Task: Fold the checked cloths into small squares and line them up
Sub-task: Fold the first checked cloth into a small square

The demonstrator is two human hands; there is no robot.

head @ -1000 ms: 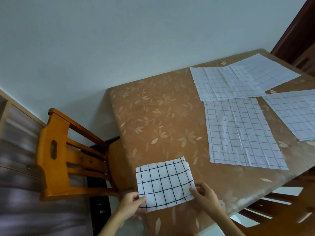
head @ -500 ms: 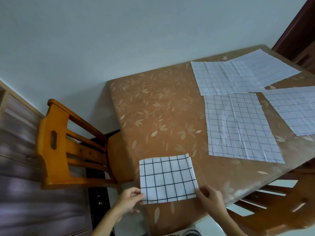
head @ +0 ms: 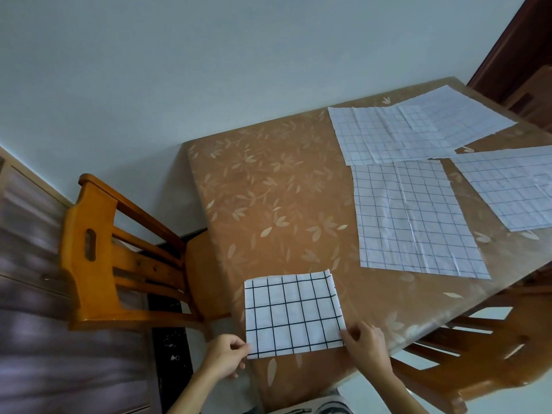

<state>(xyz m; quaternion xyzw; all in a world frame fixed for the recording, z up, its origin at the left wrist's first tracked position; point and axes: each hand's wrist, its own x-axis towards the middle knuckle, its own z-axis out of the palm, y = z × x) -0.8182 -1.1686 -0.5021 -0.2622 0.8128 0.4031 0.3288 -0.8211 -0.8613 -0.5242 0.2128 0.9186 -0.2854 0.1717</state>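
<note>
A folded white cloth with bold black checks (head: 292, 312) lies flat near the table's near left corner. My left hand (head: 225, 355) pinches its near left corner. My right hand (head: 366, 343) pinches its near right corner. Further back lie unfolded, faintly checked cloths: one in the middle right (head: 413, 216), one at the far back (head: 385, 134) overlapped by another (head: 466, 116), and one at the right edge (head: 513, 186).
The table (head: 277, 192) has a brown leaf-patterned cover. An orange wooden chair (head: 119, 249) stands at its left end, another chair (head: 478, 354) at the near right. A pale wall is behind.
The folded cloth has been turned and squared to the table edge, and slid slightly nearer. Both hands stayed at its near corners.
</note>
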